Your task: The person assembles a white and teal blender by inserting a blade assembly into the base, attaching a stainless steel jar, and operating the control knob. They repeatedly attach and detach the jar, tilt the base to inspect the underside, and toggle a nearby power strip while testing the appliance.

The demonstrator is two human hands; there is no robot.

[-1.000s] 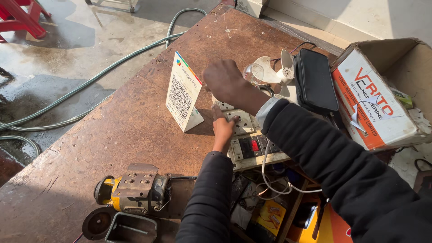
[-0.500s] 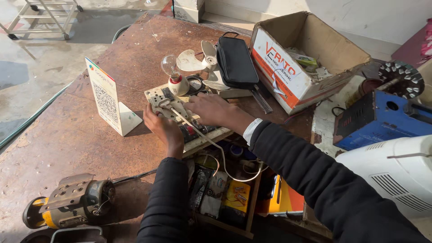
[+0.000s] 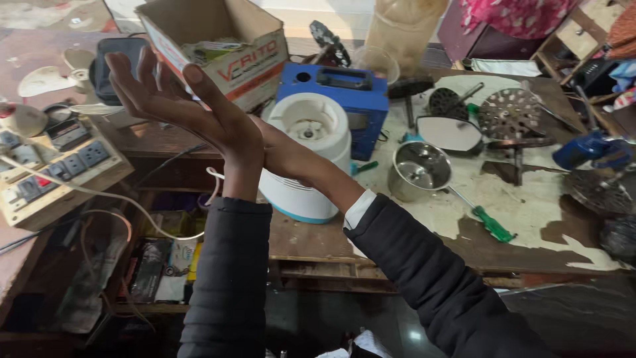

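Head view now shows both hands lifted off the socket board (image 3: 56, 174), which they were touching 0.5 s ago; it sits at the left edge of the wooden worktop (image 3: 318, 242), white cable still trailing from it. The left hand (image 3: 175, 96) is raised, palm open, fingers spread, holding nothing. The right hand (image 3: 275, 149) is mostly hidden behind the left wrist, so I cannot tell its state. The view has swung right: a white mixer base (image 3: 308, 156) stands just behind the crossed forearms, beside a blue box (image 3: 338, 96) and cardboard box (image 3: 218, 46).
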